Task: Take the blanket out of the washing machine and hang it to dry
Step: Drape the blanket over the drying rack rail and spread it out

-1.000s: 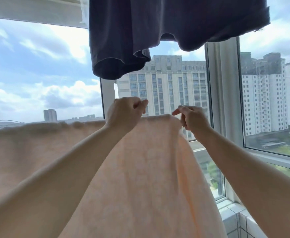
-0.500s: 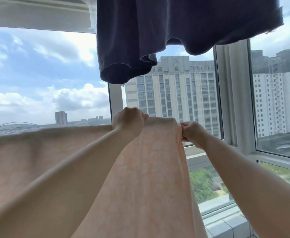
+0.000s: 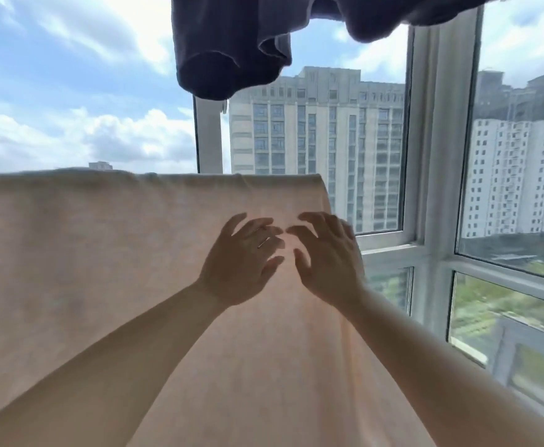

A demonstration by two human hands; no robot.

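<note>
Two spread hands, left hand [image 3: 243, 264], right hand [image 3: 327, 259], blanket [image 3: 87, 253] support hidden

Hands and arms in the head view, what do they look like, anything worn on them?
Both forearms are bare, with no sleeves, watch or gloves in view. The left hand wears a thin ring on one finger, seen as a small bright glint. The right hand shows no jewellery. Both look shadowed against the bright window.

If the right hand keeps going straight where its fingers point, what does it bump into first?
Most likely the hanging peach fabric blanket: the right hand is open, fingers spread, pointing forward into it. Whether it already touches is unclear.
</note>
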